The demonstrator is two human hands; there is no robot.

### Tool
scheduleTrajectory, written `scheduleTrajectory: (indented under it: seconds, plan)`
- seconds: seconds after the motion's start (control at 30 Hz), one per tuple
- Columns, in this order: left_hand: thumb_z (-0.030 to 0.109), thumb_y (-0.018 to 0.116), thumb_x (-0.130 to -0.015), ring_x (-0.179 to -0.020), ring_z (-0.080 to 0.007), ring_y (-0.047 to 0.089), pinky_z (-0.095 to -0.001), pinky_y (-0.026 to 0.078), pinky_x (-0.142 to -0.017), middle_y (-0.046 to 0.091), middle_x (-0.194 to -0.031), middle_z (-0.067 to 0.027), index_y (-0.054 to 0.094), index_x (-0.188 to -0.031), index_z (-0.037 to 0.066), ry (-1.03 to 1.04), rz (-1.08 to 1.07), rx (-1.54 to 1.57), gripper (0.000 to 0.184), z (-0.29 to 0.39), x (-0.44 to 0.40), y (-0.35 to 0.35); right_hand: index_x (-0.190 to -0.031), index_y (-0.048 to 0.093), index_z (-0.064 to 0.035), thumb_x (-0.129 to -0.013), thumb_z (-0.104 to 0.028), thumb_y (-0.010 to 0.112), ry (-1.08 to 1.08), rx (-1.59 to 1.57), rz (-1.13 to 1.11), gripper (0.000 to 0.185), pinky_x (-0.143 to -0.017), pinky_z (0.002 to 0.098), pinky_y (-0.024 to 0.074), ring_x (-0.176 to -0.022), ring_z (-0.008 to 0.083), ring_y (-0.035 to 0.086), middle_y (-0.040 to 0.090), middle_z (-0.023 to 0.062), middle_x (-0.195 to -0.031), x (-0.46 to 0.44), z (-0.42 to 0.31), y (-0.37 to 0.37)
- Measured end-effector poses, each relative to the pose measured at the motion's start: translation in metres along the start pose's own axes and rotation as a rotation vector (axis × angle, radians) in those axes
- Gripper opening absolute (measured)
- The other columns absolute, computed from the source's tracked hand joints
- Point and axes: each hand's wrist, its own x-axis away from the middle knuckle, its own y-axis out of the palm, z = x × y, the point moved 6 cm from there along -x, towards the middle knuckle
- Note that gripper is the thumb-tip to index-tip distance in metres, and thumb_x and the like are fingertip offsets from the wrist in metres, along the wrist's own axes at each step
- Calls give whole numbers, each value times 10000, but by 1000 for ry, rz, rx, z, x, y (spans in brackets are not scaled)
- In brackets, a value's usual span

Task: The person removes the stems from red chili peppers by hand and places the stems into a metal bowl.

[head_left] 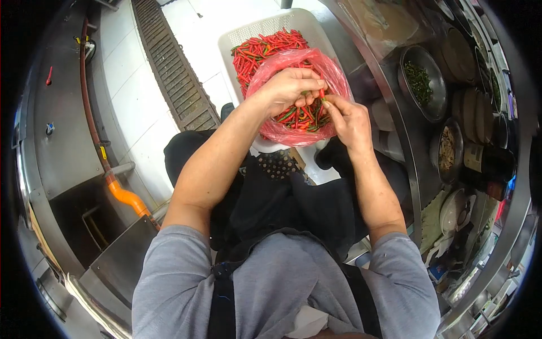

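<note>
Red chilies (pixel 257 53) fill a white perforated basket (pixel 228 42) in front of me. A pink plastic bag (pixel 276 134) lies open at its near side, with red and green chilies (pixel 302 120) inside. Above the bag's opening, my left hand (pixel 291 89) is closed round a red chili (pixel 322 92). My right hand (pixel 345 116) pinches at the stem end of the same chili, its thumb and forefinger close to the left fingertips. The chili is small and partly covered by the fingers.
A floor drain grate (pixel 172 68) runs along the white tiles at left. An orange pipe (pixel 125 198) stands beside the steel unit there. At right, a metal shelf holds a bowl of chopped greens (pixel 418 83) and a bowl of brownish food (pixel 447 148).
</note>
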Motion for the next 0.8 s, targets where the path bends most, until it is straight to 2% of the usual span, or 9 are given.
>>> scheduleTrajectory:
  seconds: [0.13,0.2,0.3,0.4,0.5,0.53,0.6,0.7,0.8]
  plan:
    - [211,633,-887,-622,-70,516,-193,339,-489,575,-749,1,627,-932,71,-115,-30,61,146,-8,0,5,-976,683,-38,-801,-58,657,-394,243,-75,178,-658,352,528,-763,294,671,674,141,-833,18,-32,0]
    - [208,634,-871,-603,-86,516,-205,334,-471,571,-739,-10,605,-866,82,-174,-99,-49,130,-8,6,13,-960,688,-78,-798,-81,687,-395,279,-122,162,-664,348,536,-757,279,674,685,118,-865,29,-40,-1]
    - [182,582,-856,-615,-110,548,-214,376,-462,578,-741,-32,572,-828,82,-10,-56,37,105,21,14,12,-950,709,-51,-805,-99,705,-388,331,201,153,-680,310,537,-753,232,694,707,114,-872,32,-61,-58]
    - [196,529,-870,-639,-119,567,-212,379,-440,577,-785,-37,564,-903,71,164,-41,122,134,49,26,-2,-1087,684,-55,-829,-97,690,-38,84,555,261,-612,231,488,-637,84,596,706,76,-847,23,-49,-138]
    - [199,581,-864,-598,-78,525,-200,370,-440,555,-735,-6,570,-899,72,236,118,-12,132,68,43,-19,-1119,668,-67,-839,-102,680,115,305,604,283,-651,266,499,-682,128,621,699,84,-888,2,-32,-189]
    - [199,581,-864,-598,-78,525,-200,370,-440,555,-735,-6,570,-899,72,240,124,-2,132,72,47,-22,-1098,678,-70,-843,-107,676,-65,615,577,258,-680,288,502,-723,156,633,696,85,-910,-4,-34,-198]
    - [191,618,-862,-558,-55,481,-191,348,-437,539,-700,6,579,-882,71,251,211,-77,128,77,53,-34,-1077,687,-72,-847,-113,672,-272,918,518,235,-709,309,504,-765,185,645,693,87,-932,-12,-48,-184]
    - [187,630,-854,-508,-41,448,-186,282,-419,519,-649,36,582,-864,84,283,288,-60,114,77,58,-41,-990,714,-55,-841,-114,676,-230,485,651,164,-777,322,501,-847,217,656,694,105,-963,-2,-49,-155]
    - [188,628,-865,-502,-22,419,-173,262,-420,508,-641,60,599,-872,100,267,314,-131,93,77,55,-41,-942,718,-37,-817,-128,697,-63,328,214,156,-765,314,506,-819,212,670,701,128,-899,-14,-31,-51]
